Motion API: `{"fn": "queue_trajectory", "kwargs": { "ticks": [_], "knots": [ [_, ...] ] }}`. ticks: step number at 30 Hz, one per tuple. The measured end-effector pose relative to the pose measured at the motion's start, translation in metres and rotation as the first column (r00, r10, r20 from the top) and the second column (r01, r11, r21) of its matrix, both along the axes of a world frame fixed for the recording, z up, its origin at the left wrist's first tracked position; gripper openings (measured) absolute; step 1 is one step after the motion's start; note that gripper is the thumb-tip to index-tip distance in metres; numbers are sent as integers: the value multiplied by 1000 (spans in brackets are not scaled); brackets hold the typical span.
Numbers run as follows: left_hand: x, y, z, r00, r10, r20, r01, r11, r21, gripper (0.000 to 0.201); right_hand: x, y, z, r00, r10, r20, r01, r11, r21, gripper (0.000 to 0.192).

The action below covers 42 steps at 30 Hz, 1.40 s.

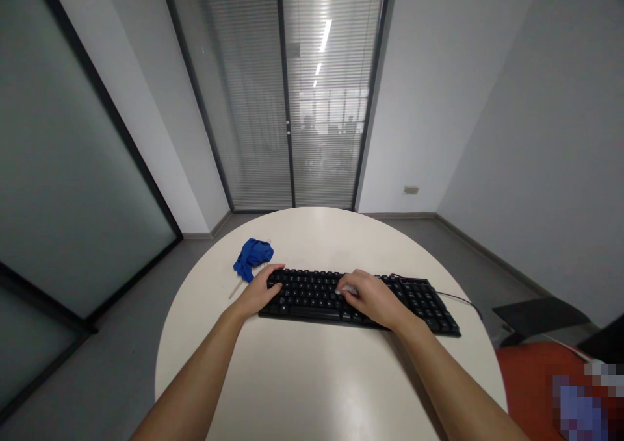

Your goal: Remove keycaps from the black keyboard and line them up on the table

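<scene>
A black full-size keyboard (312, 312) lies flat on a round cream table (292, 369). My left hand (258, 293) grips its left end, with the thumb over the keys and the fingers along the far left corner. Over the right part of the letter keys is my right hand (373, 296), its fingers closed in a pinch. A small whitish piece (350, 289) shows between those fingers, pressed close to the keys; its kind cannot be made out. Just beyond my left hand, a crumpled blue cloth (253, 256) rests on the table.
A thin pale stick (235, 289) lies beside my left hand, partly hidden. The keyboard's cable (458, 297) runs off over the table's right edge. An orange-red chair seat (531, 382) stands at the lower right. Glass doors with blinds (326, 136) are beyond the table.
</scene>
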State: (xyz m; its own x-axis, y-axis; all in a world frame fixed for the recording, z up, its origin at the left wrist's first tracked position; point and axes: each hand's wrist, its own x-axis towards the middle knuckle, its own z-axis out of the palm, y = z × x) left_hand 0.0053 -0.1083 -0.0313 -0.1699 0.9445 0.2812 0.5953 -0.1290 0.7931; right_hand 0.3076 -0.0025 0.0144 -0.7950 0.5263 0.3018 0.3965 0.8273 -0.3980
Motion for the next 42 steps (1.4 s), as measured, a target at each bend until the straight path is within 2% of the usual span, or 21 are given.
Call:
{"fn": "queue_trajectory", "kwargs": {
  "ticks": [3, 9, 13, 21, 26, 29, 34, 38, 42],
  "knots": [
    [-1, 1, -1, 1000, 0, -16, 0, 1000, -7, 45, 2, 0, 2, 1000, -19, 9, 19, 1000, 3, 23],
    [0, 2, -2, 999, 3, -36, -3, 1000, 4, 45, -12, -7, -7, 995, 38, -88, -36, 999, 27, 17],
    [1, 1, 0, 1000, 1, -21, -1, 1000, 2, 46, -17, -7, -7, 996, 79, -28, -77, 994, 73, 20],
    [1, 1, 0, 1000, 4, -18, -4, 1000, -2, 45, -1, 0, 0, 999, -17, 50, 15, 999, 50, 22],
    [0, 2, -2, 1000, 3, -10, -2, 1000, 6, 46, -9, -10, -3, 996, 73, -51, -72, 997, 35, 19],
    [1, 2, -2, 1000, 4, -12, -4, 1000, 4, 46, -14, -16, -2, 987, 154, -47, -153, 987, 41, 19],
    [2, 1, 0, 1000, 7, -21, -7, 1000, 13, 45, -9, -13, 3, 995, 98, 25, -99, 994, 37, 23],
    [1, 1, 0, 1000, 4, -23, -3, 1000, 12, 45, -4, -10, 4, 997, 69, 19, -69, 997, 20, 27],
    [0, 3, -3, 1000, 6, -21, -6, 1000, 6, 45, -12, -20, 0, 989, 140, -49, -140, 990, 4, 21]
  ]
}}
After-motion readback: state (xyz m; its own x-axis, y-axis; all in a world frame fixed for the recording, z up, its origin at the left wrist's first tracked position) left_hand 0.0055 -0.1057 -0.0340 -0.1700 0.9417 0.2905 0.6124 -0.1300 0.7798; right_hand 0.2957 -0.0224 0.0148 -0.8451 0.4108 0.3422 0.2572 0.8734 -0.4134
